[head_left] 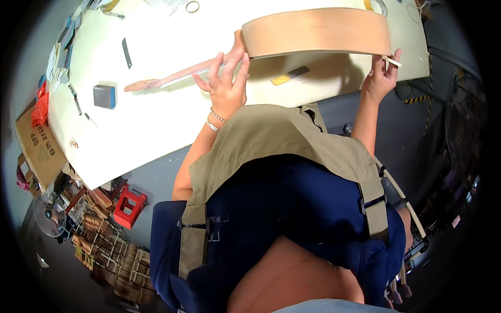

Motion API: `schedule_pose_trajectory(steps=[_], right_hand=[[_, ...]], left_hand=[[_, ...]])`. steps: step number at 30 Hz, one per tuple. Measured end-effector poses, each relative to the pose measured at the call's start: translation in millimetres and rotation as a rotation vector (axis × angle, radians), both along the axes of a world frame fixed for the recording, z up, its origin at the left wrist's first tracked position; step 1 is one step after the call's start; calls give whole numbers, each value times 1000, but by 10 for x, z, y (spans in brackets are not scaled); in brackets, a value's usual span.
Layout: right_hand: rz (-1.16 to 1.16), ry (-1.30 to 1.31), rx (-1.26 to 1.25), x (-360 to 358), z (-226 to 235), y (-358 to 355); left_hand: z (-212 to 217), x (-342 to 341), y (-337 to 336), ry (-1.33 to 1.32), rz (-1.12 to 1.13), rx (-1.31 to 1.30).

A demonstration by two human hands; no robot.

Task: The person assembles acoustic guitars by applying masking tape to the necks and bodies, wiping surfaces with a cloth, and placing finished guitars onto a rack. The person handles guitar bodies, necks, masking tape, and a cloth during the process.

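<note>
An unfinished wooden guitar (318,32) stands on its side on the white table, its neck (182,74) pointing left. My left hand (228,86) rests against the neck close to the body, its fingers stretched out and spread. At the body's right end is my right hand (381,78), with a short white stick (391,61) pinched between its fingers. Its fingertips are at the lower edge of the body and may touch it. A blade with a yellow end (281,80) lies on the table in front of the guitar.
A grey sanding block (104,97) and a dark flat blade (127,53) lie on the left of the table (141,141). Tape rolls (192,7) sit at the far edge. Below are a red stool (129,206), a cardboard box (39,143) and stacked wooden parts (117,261).
</note>
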State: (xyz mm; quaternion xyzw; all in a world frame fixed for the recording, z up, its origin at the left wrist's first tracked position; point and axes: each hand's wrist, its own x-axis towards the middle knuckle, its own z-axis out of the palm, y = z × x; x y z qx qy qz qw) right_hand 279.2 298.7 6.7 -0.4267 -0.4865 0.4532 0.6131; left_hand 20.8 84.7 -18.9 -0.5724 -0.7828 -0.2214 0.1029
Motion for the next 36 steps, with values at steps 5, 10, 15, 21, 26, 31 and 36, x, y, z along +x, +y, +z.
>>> schedule_pose_trajectory(steps=[5,10,15,21,26,31,36], right_hand=[[-2,47,14,-59,30,-32],[-74,24,28,-72,-7,-20],[-109,-36,17,-64,-135,36],[-67,229,-129,-44,-454,67],[-11,311,-225,-48,-719,30],[3,320,-208,-192,-430,-100],[91,212,-143,-365,-278,-3]], left_hand=[[3,39,21,143,-15,-39],[68,-6,29,220,-49,-58],[124,-101,26,121,-127,-37],[102,-231,108,233,-225,39],[158,90,432,248,-282,146],[1120,426,1052,66,-438,-51],[1418,237,1488,-169,-340,-282]])
